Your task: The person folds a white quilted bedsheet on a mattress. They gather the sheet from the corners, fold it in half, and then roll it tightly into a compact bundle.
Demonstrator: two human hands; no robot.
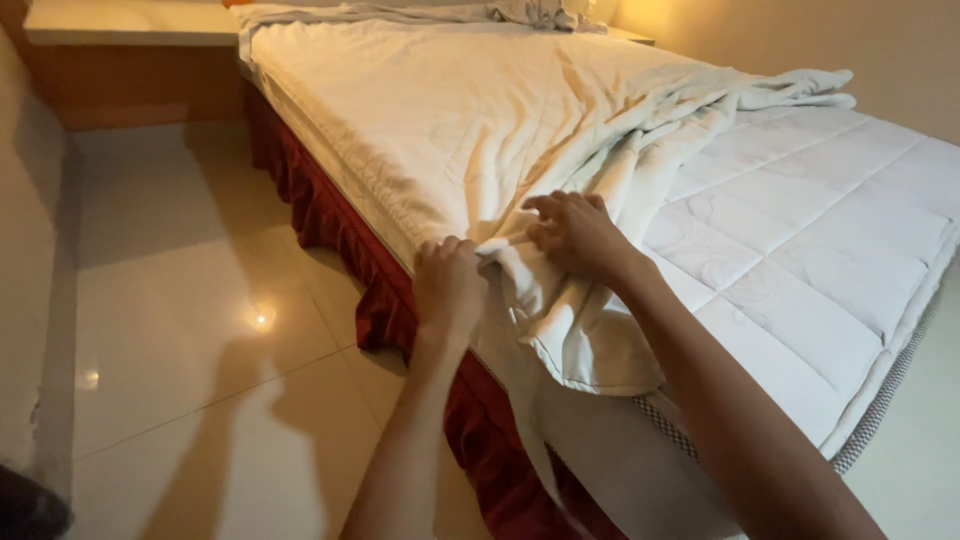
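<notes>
Left hand point(448, 285) fisted, right hand point(575, 232) flat, sheet point(470, 130)

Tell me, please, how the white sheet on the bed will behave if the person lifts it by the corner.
The white sheet is probably floppy: it lies in wrinkles and bunched folds. It seems light, since the left hand gathers it in a closed grip while the right hand presses it flat. It may slide over the quilted mattress.

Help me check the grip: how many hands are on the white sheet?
2. The left hand clutches the white sheet at the mattress edge; the right hand presses on the bunched fabric beside it.
</notes>
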